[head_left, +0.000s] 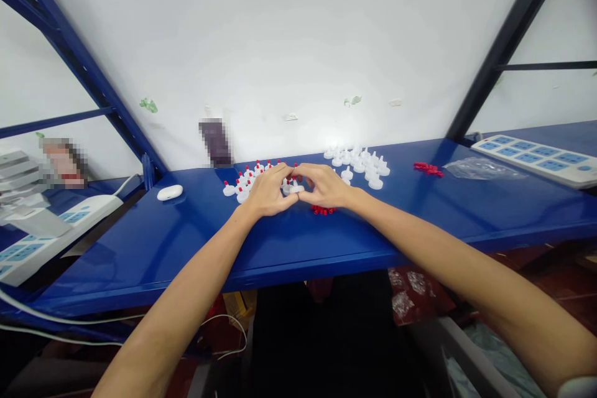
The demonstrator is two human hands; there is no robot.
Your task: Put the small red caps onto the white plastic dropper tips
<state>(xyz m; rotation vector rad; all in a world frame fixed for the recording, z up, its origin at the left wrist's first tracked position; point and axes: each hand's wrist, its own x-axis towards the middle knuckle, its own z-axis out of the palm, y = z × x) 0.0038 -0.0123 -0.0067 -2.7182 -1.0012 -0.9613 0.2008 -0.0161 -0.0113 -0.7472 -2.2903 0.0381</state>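
My left hand (268,191) and my right hand (324,185) meet over the middle of the table, thumbs and forefingers curled together. Between them they pinch a white nozzle cap (295,188); a bit of red shows at its top, partly hidden by the fingers. Beyond my left hand stand several white nozzle caps with red tips (229,189). Past my right hand is a group of white nozzle caps (375,183) without red tips. A small pile of red tips (323,210) lies just under my right hand, partly covered by it.
More red tips (428,169) lie at the right beside a clear plastic bag (482,168). A white earbud case (170,193) is at the left of the blue table (186,249). Power strips (543,158) flank both sides. A blurred dark phone-like object (216,142) leans on the wall.
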